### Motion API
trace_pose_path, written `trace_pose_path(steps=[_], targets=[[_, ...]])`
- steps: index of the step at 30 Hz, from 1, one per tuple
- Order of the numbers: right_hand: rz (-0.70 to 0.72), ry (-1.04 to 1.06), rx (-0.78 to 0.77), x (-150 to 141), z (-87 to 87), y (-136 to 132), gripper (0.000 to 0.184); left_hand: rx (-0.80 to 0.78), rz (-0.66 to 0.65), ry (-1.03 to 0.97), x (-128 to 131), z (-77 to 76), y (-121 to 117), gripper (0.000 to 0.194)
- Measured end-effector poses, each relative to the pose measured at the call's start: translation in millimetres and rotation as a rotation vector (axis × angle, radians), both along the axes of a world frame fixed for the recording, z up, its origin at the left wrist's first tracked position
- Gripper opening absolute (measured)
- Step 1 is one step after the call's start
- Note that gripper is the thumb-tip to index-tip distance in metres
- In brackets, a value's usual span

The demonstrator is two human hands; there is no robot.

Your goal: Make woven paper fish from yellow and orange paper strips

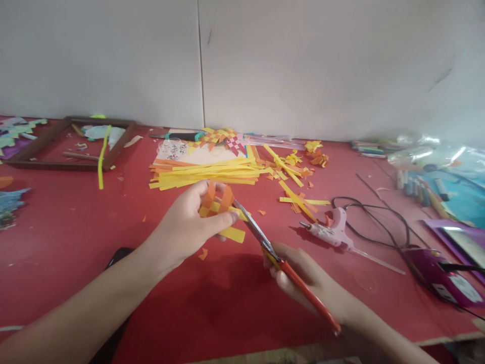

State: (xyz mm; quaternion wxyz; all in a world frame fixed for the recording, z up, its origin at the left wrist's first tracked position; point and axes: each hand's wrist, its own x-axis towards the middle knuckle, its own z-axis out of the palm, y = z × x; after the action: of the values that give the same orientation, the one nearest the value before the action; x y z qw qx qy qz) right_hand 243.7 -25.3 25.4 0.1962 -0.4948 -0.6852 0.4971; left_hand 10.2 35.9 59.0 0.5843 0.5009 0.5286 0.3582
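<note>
My left hand [193, 217] pinches a small woven piece of orange and yellow paper strips [216, 207], with loose strip ends sticking out at its top and right. In my right hand [299, 273] is a pair of scissors [261, 236] with red handles. Its blades point up and left, their tips at the right side of the woven paper. Whether a strip lies between the blades I cannot tell. Beyond my hands lies a pile of yellow and orange paper strips [204, 174]. Below the left hand a cut orange scrap [203, 254] rests on the red table [212, 303].
A pink glue gun [331, 230] with a black cord lies at the right, near a magenta device [441, 278]. At the back left is a brown wooden frame [38, 140]. Finished-looking woven paper pieces [220, 136] lie by the wall. Plastic-wrapped items [447, 156] occupy the far right.
</note>
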Motion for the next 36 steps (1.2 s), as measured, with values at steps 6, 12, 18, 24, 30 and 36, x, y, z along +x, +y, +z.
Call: trace_pose_path(steps=[6,12,18,24,30,36], targets=[[-0.04,-0.023,0.035,0.8,0.1,-0.6,0.053,0.016,-0.004,-0.004,0.9,0.9,0.0,0.04],[-0.058,-0.048,0.039,-1.4,0.8,-3.7,0.049,0.014,-0.014,0.008,-0.9,-1.8,0.6,0.042],[-0.044,-0.04,0.033,-1.1,-3.3,-3.5,0.045,0.025,-0.02,0.001,-1.5,-2.4,-0.1,0.042],[0.01,-0.045,-0.033,0.0,-2.8,0.8,0.046,0.022,-0.016,0.004,-0.7,2.4,-1.0,0.043],[0.003,-0.033,-0.065,-2.6,1.8,0.9,0.05,-0.018,-0.003,-0.025,1.1,2.7,0.5,0.045],[-0.011,-0.019,-0.092,-3.4,3.7,-0.4,0.054,-0.047,0.0,-0.09,1.8,0.9,1.2,0.041]])
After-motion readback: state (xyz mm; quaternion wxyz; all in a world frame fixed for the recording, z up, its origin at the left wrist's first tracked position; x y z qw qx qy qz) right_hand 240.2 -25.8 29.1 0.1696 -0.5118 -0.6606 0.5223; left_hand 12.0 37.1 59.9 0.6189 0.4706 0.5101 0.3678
